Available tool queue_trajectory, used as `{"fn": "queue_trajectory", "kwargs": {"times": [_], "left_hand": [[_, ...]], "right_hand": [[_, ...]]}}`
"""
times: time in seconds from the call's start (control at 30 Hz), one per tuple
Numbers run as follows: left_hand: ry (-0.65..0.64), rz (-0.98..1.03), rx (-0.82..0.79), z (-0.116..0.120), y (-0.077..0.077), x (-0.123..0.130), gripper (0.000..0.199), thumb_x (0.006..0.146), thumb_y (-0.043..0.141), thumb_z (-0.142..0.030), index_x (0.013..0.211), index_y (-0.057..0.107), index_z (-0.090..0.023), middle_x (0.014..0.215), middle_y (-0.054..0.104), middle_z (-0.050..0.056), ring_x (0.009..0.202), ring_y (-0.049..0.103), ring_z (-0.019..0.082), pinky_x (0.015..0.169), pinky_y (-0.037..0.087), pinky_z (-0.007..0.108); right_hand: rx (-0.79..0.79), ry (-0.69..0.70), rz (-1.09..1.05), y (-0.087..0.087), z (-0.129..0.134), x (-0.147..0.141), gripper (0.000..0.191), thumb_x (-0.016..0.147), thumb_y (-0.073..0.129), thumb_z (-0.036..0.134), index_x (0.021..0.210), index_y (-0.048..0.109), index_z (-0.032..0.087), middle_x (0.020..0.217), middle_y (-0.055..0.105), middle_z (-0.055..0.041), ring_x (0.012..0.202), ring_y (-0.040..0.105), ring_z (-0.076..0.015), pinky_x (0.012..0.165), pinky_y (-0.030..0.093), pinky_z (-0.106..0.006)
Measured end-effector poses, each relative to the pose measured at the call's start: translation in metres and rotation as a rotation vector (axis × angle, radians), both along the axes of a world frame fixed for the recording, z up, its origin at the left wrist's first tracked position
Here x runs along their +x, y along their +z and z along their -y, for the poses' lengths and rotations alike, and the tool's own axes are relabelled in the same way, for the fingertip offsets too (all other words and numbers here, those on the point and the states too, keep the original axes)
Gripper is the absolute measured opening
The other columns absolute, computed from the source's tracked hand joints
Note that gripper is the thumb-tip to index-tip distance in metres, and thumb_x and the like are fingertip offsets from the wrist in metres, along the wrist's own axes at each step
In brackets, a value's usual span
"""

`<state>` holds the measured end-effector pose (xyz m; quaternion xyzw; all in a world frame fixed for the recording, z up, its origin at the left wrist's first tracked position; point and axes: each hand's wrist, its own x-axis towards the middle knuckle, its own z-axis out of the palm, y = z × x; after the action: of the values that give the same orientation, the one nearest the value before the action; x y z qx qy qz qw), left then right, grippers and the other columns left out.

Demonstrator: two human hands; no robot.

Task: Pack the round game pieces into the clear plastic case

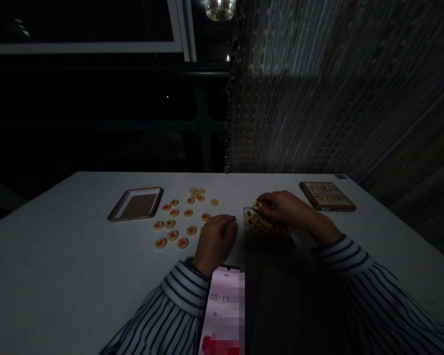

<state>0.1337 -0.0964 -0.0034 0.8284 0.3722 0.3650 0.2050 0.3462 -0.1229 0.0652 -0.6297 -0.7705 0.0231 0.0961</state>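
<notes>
My right hand point(286, 209) pinches a round wooden Chinese chess piece point(257, 205) with a dark character. It holds the piece at the back left corner of a small tray point(269, 242), where several dark-marked pieces point(259, 223) lie in rows. Left of the tray, my left hand point(215, 240) rests over the table with curved fingers, thumb apart, and nothing visible in its grasp. Several red-marked pieces point(172, 235) lie scattered beside it. One red-marked piece point(205, 217) is just behind the left fingers, which may hide others.
An open box lid or tray point(113, 217) lies at the left on the white table point(59, 276). A printed box point(327, 196) is at the far right. A phone point(222, 315) showing a timer sits near my left wrist. A bead curtain point(281, 98) hangs behind.
</notes>
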Motion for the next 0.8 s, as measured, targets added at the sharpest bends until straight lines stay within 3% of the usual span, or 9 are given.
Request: {"fn": "queue_trajectory", "kwargs": {"times": [0.3,0.8], "left_hand": [[-0.005,-0.013,0.01,0.0,-0.001,0.0,0.02,0.079,0.048,-0.022,0.096,0.06,-0.019,0.097,0.064,0.004,0.092,0.056,0.018,0.084,0.044,0.035],[-0.009,-0.028,0.004,0.001,0.001,0.0,0.02,0.079,0.048,-0.022,0.096,0.06,-0.02,0.096,0.064,0.005,0.092,0.056,0.019,0.084,0.044,0.035]], "right_hand": [[-0.09,-0.041,0.157,-0.012,-0.004,0.0,0.033,0.082,0.038,0.039,0.095,0.062,0.02,0.083,0.067,-0.0063,0.074,0.06,-0.0178,0.061,0.036,-0.025],[-0.142,-0.044,0.322,-0.016,-0.005,-0.004,0.035,0.083,0.035,0.038,0.099,0.061,0.022,0.086,0.067,-0.008,0.078,0.06,-0.0205,0.063,0.037,-0.028]]}}
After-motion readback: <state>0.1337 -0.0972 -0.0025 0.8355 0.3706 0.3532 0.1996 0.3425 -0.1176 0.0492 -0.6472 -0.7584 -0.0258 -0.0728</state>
